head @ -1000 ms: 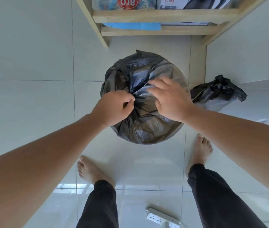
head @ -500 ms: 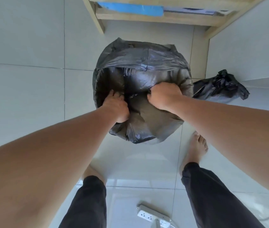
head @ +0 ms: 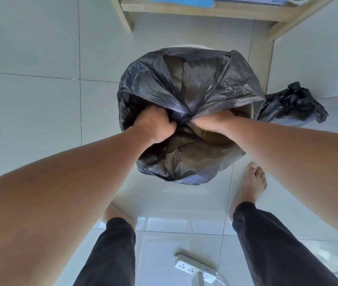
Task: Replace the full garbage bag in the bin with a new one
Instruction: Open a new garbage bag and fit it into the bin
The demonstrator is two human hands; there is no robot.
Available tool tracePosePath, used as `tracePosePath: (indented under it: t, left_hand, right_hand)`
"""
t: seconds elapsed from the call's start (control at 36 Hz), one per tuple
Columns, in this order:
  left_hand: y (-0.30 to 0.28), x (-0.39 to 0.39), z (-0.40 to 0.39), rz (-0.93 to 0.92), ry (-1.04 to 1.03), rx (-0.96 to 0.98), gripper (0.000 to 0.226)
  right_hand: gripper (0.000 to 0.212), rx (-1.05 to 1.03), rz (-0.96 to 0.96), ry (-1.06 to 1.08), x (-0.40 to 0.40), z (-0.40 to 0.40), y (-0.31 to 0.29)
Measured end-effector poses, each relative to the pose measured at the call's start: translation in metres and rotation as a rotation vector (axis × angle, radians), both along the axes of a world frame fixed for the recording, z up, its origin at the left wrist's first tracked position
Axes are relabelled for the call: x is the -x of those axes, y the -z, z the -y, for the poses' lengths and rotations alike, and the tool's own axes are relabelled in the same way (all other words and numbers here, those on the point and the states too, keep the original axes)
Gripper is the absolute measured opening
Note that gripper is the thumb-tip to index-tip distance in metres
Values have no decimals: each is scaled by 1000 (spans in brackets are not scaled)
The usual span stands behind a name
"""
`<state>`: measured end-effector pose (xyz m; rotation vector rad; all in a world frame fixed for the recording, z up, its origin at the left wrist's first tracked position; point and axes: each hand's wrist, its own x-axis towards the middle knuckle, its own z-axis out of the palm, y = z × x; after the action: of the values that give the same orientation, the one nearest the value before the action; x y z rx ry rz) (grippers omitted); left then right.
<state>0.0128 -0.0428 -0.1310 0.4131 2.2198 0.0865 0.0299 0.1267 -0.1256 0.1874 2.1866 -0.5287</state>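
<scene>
A black garbage bag [head: 195,85] is draped over a pale round bin [head: 186,46], whose rim shows only at the far side. The bag's mouth is spread wide, and its plastic hangs down the bin's near side. My left hand [head: 155,126] is down inside the mouth, fisted on a fold of the plastic. My right hand [head: 209,125] is beside it, almost touching, fingers closed on the same bunched fold. A second black bag [head: 294,104], crumpled and closed, lies on the floor to the right of the bin.
A wooden shelf unit [head: 205,9] stands just behind the bin, its legs at both sides. A white wall runs along the right. My bare feet [head: 252,182] stand on the glossy tiles near the bin. A white power strip [head: 195,269] lies between my legs.
The bag was bunched on top of the bin; now its mouth is spread open over the rim. Both hands have gone down into it, still gripping plastic. My head has come closer.
</scene>
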Motion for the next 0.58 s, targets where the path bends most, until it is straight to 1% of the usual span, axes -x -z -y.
tracePosePath:
  t: [0.06,0.08,0.11,0.17,0.25,0.31,0.33,0.36,0.39,0.44,0.47,0.5,0.53,0.58]
  left_hand:
    - [-4,0,-3,-121,-16,-80,44]
    - [-4,-1,-4,-146,-34,-113,43]
    - [-4,-2,-6,-155,-47,-128,43]
    - [0,-4,-8,-146,-30,-129,46]
    - [10,-10,-9,-50,-11,-122,54]
    - [17,-17,-8,-37,53,-111,67]
    - [19,-20,-8,-45,101,-95,71]
    - [20,-23,-8,-39,143,-75,73]
    - [21,-25,-7,-28,166,-61,74]
    - [22,-28,-3,-6,173,-42,72]
    - [22,-29,-2,0,185,-37,70]
    - [21,-29,-1,-3,202,-30,66]
    - [21,-30,-1,-1,217,-22,64]
    - [19,-28,-1,22,189,-15,67]
  right_hand:
    - [29,152,131,346,7,-4,4]
    - [28,199,177,516,11,-6,7]
    - [27,223,190,619,15,-8,8]
    - [30,267,215,722,23,-7,7]
    - [39,337,323,809,43,2,0]
    - [37,338,418,762,53,5,-4]
    - [37,342,469,698,56,5,-6]
    - [35,335,518,591,58,5,-10]
    - [31,310,560,440,59,4,-16]
    - [20,246,587,135,58,3,-29]
    - [20,226,591,29,57,0,-35]
    - [24,228,602,-37,58,-1,-42]
    - [26,252,617,-56,59,-5,-48]
    - [31,343,599,7,64,-16,-60]
